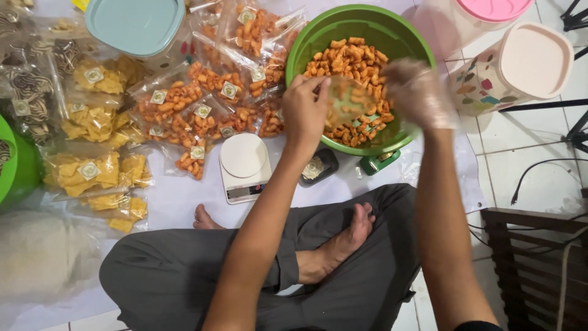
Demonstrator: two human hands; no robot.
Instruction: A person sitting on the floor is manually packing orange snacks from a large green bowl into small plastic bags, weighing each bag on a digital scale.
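Crossed legs in grey trousers fill the lower frame, bare feet tucked in; both forearms reach up from there toward the upper centre.

Left hand: fingers pinched narrow on the mouth of a small clear bag, held over the near rim of the green bowl. Right hand: covered by a thin clear glove, blurred by motion; cupped beside the bag, but I cannot tell whether it holds any snacks.

Bowl sits upper centre-right, roughly half full of orange snack pieces. White kitchen scale, pan bare, just left of the left wrist. Filled, labelled packets of orange snacks and yellow chips lie spread across the left of the frame. Two lidded jars at upper right.

Note on technique: judged best to keep the bag mouth spread open and directly above the bowl so strays fall back in, and to feed small handfuls.
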